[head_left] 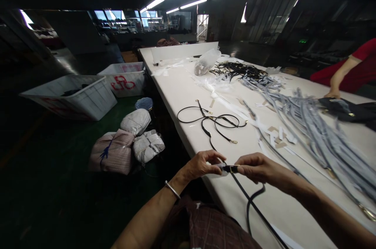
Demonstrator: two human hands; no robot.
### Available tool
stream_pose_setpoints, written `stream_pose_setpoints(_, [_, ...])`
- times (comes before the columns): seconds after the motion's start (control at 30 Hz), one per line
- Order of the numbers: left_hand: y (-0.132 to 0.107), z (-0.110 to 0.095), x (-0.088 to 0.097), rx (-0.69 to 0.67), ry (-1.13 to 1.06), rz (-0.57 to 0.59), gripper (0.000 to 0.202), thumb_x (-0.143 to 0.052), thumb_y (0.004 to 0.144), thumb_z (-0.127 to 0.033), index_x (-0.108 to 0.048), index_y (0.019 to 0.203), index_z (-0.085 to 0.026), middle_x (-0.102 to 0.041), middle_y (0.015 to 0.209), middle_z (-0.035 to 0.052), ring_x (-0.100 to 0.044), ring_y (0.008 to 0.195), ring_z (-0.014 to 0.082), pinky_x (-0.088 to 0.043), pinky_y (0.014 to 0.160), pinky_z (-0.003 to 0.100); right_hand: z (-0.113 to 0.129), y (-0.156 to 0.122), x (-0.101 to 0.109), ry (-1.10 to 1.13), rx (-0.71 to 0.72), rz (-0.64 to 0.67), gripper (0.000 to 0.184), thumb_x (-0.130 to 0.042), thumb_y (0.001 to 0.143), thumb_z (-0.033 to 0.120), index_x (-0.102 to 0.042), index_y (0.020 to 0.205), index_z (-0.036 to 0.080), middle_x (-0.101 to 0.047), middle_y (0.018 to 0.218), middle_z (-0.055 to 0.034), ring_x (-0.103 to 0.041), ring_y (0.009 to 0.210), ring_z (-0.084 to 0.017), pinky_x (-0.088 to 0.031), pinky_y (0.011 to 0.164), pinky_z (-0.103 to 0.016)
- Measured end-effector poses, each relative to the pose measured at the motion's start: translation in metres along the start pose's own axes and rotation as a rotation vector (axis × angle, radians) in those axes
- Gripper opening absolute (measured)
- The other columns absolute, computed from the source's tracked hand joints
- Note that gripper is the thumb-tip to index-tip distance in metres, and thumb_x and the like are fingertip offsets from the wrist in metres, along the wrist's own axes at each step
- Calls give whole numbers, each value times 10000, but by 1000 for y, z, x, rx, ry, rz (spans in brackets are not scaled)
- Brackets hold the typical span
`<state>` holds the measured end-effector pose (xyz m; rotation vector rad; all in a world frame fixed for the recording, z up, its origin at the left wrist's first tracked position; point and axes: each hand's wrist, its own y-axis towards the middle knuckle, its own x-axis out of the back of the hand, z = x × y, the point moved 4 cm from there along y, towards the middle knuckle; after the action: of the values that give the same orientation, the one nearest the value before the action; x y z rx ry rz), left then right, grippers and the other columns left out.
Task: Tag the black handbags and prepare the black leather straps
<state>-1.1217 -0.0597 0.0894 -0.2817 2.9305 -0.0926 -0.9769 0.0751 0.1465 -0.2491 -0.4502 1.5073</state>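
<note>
Between my two hands, over the table's near edge, is a black strap (231, 168) with a gold-coloured buckle. The fingers of my left hand (207, 163) are pinched at the strap's left end, where a bit of whitish wrapping shows. My right hand (260, 167) grips the strap just right of the buckle. Below the hands a long black strap length (252, 202) runs down toward the table's near side, with a curved piece beside it. Farther up the table lie thin black straps (202, 118) in loops with gold-coloured clasps.
On the white table (176, 84), many grey-wrapped straps (311, 127) spread at right. Behind them lie a black strap pile (241, 71) and a clear plastic bag (207, 62). White bins (100, 100) and wrapped bundles (113, 153) stand on the left floor. Another person's hand (333, 93) touches a black bag (346, 109).
</note>
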Motion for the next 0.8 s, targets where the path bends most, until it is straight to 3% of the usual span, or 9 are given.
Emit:
stream_pose_setpoints(0.13, [-1, 3, 2, -69, 35, -87, 416, -868, 647, -494, -755, 786, -119, -678, 709, 35, -585, 659, 138, -464, 682, 260, -8, -3, 5, 231, -3, -44, 466, -722, 818, 589, -591, 757, 146, -272, 560, 90, -171, 514, -63, -98, 477, -258])
stream_pose_setpoints(0.23, [-4, -6, 1, -244, 207, -216, 408, -859, 671, -506, -760, 779, -125, -683, 730, 47, -586, 694, 146, -461, 699, 256, -17, 0, 6, 294, -54, -61, 480, -748, 782, 606, -594, 780, 151, -244, 549, 103, -140, 496, -56, -71, 463, -253])
stream_pose_setpoints(0.33, [-5, -12, -2, -313, 291, -239, 407, -855, 679, -509, -766, 795, -129, -694, 755, 61, -595, 712, 154, -467, 710, 260, -24, 5, 7, 222, -120, -75, 521, -730, 766, 659, -603, 798, 155, -246, 532, 108, -130, 478, -53, -66, 451, -249])
stream_pose_setpoints(0.4, [-3, -9, -3, -268, 249, -218, 395, -870, 661, -485, -765, 789, -127, -697, 755, 60, -599, 713, 150, -468, 695, 254, -25, 7, 7, 102, -113, -80, 554, -708, 757, 693, -634, 814, 147, -293, 519, 96, -181, 471, -58, -112, 450, -241])
stream_pose_setpoints(0.47, [0, -1, -3, -131, 133, -161, 374, -877, 649, -443, -761, 805, -123, -683, 713, 39, -579, 636, 124, -460, 620, 236, -19, 7, 7, -73, -63, -90, 539, -668, 795, 677, -684, 841, 140, -393, 531, 57, -295, 490, -78, -210, 472, -236])
stream_pose_setpoints(0.53, [3, 10, -4, 45, 0, -79, 350, -872, 633, -385, -753, 825, -118, -660, 654, 9, -530, 520, 89, -424, 515, 213, -9, 4, 4, -336, 2, -122, 436, -608, 873, 584, -729, 886, 165, -525, 590, 5, -424, 549, -115, -296, 533, -252])
stream_pose_setpoints(0.63, [5, 22, -7, 218, -122, 42, 325, -844, 615, -323, -748, 838, -108, -680, 651, 11, -476, 428, 59, -361, 421, 191, 9, -2, -3, -791, 91, -229, 273, -539, 934, 408, -756, 916, 242, -673, 720, -33, -550, 638, -163, -311, 593, -288])
stream_pose_setpoints(0.7, [6, 26, -7, 248, -145, 64, 318, -825, 626, -323, -751, 845, -105, -703, 676, 25, -459, 405, 50, -341, 396, 187, 17, -4, -7, -984, 117, -294, 263, -508, 944, 343, -751, 884, 260, -710, 772, -38, -583, 665, -180, -286, 596, -304])
stream_pose_setpoints(0.8, [6, 26, -7, 192, -96, 0, 331, -828, 652, -346, -760, 871, -107, -702, 684, 21, -501, 432, 63, -380, 420, 191, 15, -2, -9, -999, 43, -339, 251, -532, 924, 368, -740, 848, 251, -684, 700, -32, -558, 619, -174, -267, 574, -302])
